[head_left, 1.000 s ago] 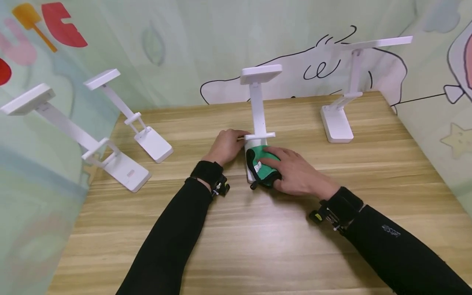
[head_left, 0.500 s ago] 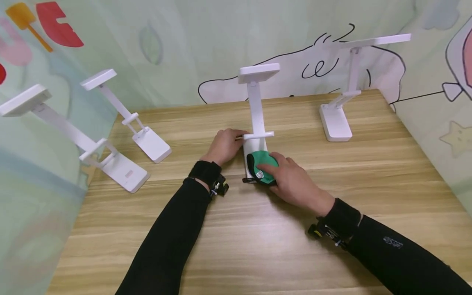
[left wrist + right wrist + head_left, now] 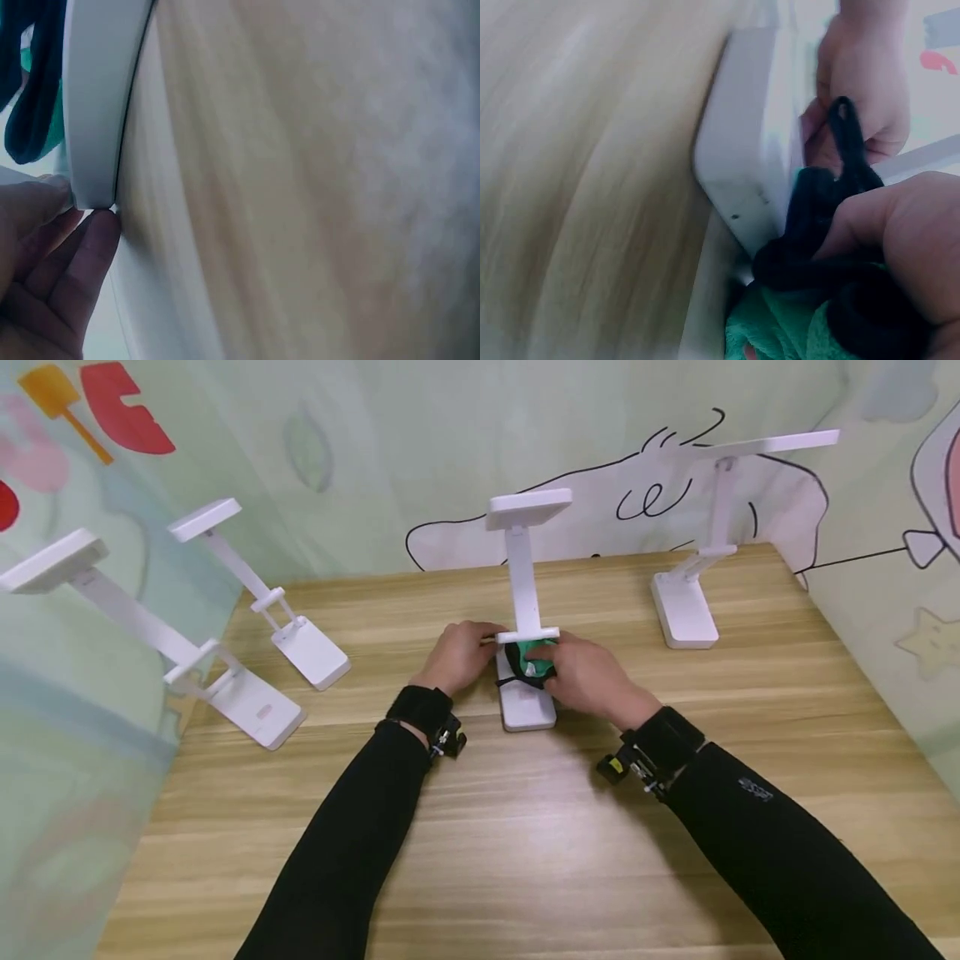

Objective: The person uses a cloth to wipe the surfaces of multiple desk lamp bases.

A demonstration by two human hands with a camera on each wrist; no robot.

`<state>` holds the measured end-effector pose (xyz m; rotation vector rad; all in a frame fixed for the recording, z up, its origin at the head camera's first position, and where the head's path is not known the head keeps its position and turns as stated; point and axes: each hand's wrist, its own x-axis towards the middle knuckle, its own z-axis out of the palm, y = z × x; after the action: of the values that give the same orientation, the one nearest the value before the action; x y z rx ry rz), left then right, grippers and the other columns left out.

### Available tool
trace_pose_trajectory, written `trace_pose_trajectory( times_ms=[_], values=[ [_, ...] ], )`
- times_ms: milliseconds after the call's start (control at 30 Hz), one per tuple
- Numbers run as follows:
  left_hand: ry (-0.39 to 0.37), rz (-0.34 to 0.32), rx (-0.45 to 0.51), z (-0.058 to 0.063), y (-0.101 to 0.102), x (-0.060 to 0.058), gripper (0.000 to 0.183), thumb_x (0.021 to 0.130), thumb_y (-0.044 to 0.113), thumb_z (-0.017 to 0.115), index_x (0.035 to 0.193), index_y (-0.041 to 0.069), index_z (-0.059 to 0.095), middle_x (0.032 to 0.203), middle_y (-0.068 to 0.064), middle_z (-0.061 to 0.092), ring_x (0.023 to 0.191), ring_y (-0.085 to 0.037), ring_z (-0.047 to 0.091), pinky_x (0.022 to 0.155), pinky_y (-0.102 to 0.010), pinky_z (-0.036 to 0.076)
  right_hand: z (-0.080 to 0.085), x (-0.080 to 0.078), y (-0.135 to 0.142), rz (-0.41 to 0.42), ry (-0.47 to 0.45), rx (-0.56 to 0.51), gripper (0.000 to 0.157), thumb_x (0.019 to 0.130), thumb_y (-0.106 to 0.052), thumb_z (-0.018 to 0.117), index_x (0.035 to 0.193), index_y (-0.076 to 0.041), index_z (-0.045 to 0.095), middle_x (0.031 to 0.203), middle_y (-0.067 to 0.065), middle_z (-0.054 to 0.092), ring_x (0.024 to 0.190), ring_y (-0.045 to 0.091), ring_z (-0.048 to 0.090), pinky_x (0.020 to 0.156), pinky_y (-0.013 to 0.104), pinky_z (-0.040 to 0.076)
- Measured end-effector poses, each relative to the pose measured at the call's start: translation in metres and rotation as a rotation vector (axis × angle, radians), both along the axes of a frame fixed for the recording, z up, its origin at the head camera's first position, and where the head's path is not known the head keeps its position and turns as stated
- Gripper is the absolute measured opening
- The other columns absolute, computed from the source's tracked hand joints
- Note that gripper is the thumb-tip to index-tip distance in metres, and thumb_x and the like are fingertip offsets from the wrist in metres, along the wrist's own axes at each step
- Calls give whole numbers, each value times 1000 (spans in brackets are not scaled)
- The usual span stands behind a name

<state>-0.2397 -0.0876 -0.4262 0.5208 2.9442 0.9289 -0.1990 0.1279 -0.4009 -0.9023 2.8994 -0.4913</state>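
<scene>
A white desk lamp [image 3: 528, 706] stands upright at the middle of the table, its flat base pointing toward me. My left hand [image 3: 463, 653] pinches the far left end of that base, thumb on top and fingers at its edge, as the left wrist view shows. In my right hand [image 3: 592, 677] is a green cleaning cloth [image 3: 538, 662] with black edging and a black hanging loop [image 3: 847, 135]. The thumb presses over the cloth, which lies against the far part of the base, below the lamp's hinge bar [image 3: 527, 635]. Some right fingertips are hidden behind the lamp.
Two more white desk lamps stand on the left, a nearer lamp [image 3: 255, 710] and a farther lamp [image 3: 311, 653]. Another white lamp [image 3: 684, 610] stands at the back right. The wooden table [image 3: 480, 860] meets printed curtains [image 3: 360, 460] at the back and sides.
My right hand has slid the green cleaning cloth from the near part of the lamp base to the far part, uncovering the near end. The left hand stays at the base.
</scene>
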Motion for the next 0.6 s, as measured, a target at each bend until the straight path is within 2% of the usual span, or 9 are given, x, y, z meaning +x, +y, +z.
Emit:
trace_pose_trajectory(
  times_ms=[133, 267, 333, 400, 467, 533, 600],
  values=[
    [3, 21, -10, 1, 1, 0, 27, 94, 18, 63, 120, 17, 69, 112, -3, 71, 87, -9, 60, 76, -28, 51, 2, 12, 3, 31, 7, 6, 41, 77, -7, 66, 117, -11, 70, 129, 20, 57, 109, 30, 58, 85, 46, 53],
    [-9, 42, -11, 2, 3, 1, 26, 94, 18, 64, 119, 18, 69, 111, -2, 71, 83, -9, 60, 73, -26, 51, 5, 30, 15, 104, 5, 21, 40, 76, -7, 69, 115, -13, 71, 130, 20, 57, 107, 30, 59, 85, 47, 53],
    [-20, 42, -1, 2, 4, 2, 27, 94, 18, 64, 120, 18, 69, 110, -2, 71, 81, -10, 60, 71, -26, 51, 8, 35, 24, 136, -30, 36, 40, 76, -7, 70, 116, -15, 70, 131, 20, 56, 108, 30, 59, 86, 47, 53],
    [-65, 29, 29, 3, 3, 4, 30, 94, 20, 64, 124, 19, 66, 117, -3, 69, 89, -11, 63, 75, -25, 52, 12, 37, 33, 149, -90, 49, 41, 78, -7, 68, 118, -16, 70, 134, 20, 55, 112, 32, 57, 89, 49, 51],
    [-131, 1, 65, 4, 1, 6, 37, 93, 21, 65, 130, 18, 61, 125, -4, 66, 101, -13, 63, 83, -25, 52, 16, 32, 42, 114, -143, 57, 41, 80, -9, 66, 121, -15, 68, 136, 20, 53, 113, 32, 55, 91, 51, 49],
    [-218, -40, 111, 4, -2, 7, 48, 91, 21, 68, 137, 17, 54, 134, -6, 60, 116, -15, 58, 94, -27, 49, 19, 21, 48, 37, -176, 58, 43, 83, -11, 65, 126, -12, 64, 137, 22, 51, 113, 34, 53, 92, 53, 48],
    [-298, -77, 149, 6, -4, 8, 61, 87, 20, 72, 143, 17, 46, 139, -7, 55, 124, -16, 52, 101, -29, 44, 18, 6, 49, -57, -167, 48, 46, 84, -11, 64, 130, -9, 60, 136, 24, 49, 111, 34, 52, 92, 53, 47]
  ],
)
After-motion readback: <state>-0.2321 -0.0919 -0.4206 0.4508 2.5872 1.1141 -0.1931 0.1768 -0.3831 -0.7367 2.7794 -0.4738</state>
